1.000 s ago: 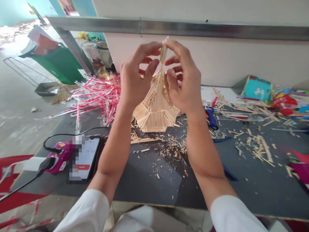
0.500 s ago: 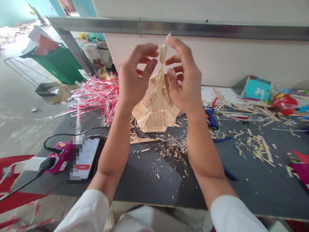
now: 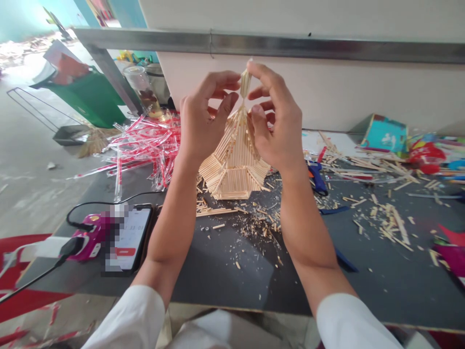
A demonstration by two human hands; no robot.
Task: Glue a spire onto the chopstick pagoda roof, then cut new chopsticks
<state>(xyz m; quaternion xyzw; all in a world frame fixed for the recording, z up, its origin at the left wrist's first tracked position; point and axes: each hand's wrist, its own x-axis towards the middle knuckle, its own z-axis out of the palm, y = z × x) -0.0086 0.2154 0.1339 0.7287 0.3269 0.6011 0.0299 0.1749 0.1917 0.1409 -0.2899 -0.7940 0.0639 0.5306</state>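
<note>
Fingers (image 3: 267,77) around a slender spire (image 3: 246,83) of ribbed wooden sticks

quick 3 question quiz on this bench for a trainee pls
1. Multiple choice: what is the tower built from? A) thin wooden sticks B) metal rods C) folded card
2. True or false: the heap of red-and-white straws in clear wrappers lies to the left of the tower in this view.
3. Fill in the gap: the left hand and right hand are at the tower's ____.

Key: 1 A; 2 true; 3 top
</note>
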